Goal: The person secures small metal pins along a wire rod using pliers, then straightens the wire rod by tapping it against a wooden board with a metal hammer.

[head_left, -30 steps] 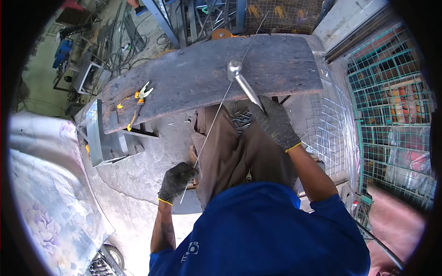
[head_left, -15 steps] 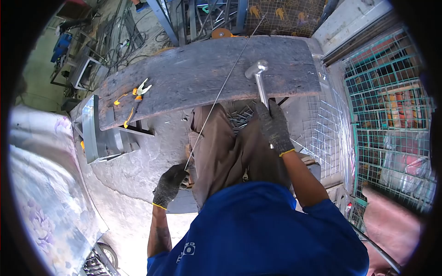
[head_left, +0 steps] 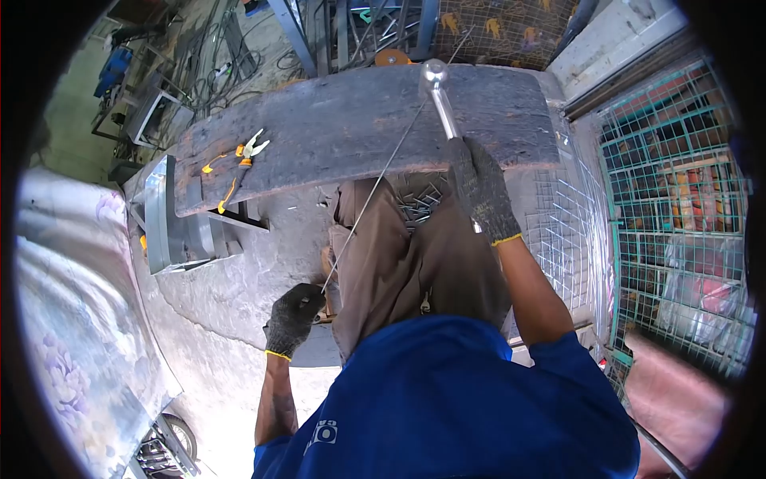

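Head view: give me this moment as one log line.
left hand: gloved, grips rod | right hand: gloved, holds hammer | rod: slants across dark board | pliers: on board, left end

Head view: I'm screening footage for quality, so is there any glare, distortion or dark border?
Head view: black edges all round; wide-lens curve bows the board; floor below-left of the left hand nearly white; bright glints on the hammer.
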A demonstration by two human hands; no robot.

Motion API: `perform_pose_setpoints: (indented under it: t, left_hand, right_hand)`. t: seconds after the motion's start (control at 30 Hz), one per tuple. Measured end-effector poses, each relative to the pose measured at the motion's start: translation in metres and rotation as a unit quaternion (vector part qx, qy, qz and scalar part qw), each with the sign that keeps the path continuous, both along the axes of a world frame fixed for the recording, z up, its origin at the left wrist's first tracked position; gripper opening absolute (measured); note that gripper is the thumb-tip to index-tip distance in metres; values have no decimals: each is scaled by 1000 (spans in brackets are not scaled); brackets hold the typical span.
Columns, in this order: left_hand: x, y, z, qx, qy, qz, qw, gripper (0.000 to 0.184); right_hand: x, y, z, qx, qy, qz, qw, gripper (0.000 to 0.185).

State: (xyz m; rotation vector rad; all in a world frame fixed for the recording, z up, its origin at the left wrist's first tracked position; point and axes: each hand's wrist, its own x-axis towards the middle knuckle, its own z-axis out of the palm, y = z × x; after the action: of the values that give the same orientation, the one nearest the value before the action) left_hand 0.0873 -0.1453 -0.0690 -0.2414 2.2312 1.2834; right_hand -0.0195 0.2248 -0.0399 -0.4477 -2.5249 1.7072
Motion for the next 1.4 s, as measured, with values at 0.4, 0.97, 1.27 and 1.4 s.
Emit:
perform_pose_setpoints:
  t: [0.4, 0.97, 1.27, 1.4]
  left_hand:
    - [4, -3, -1, -32, 118, -66, 990, 13]
    - [17, -11, 2, -55, 44, -18, 997, 15]
    - [14, -6, 3, -61, 79, -53, 994, 14]
    - [15, -7, -3, -48, 120, -62, 990, 14]
  right_hand:
    - [-25, 8, -31, 179, 100, 28, 978, 40]
    - [-20, 11, -12, 26, -30, -22, 999, 40]
    - [-17, 18, -21, -141, -81, -81, 983, 34]
    - [-10, 19, -17, -1, -61, -43, 997, 41]
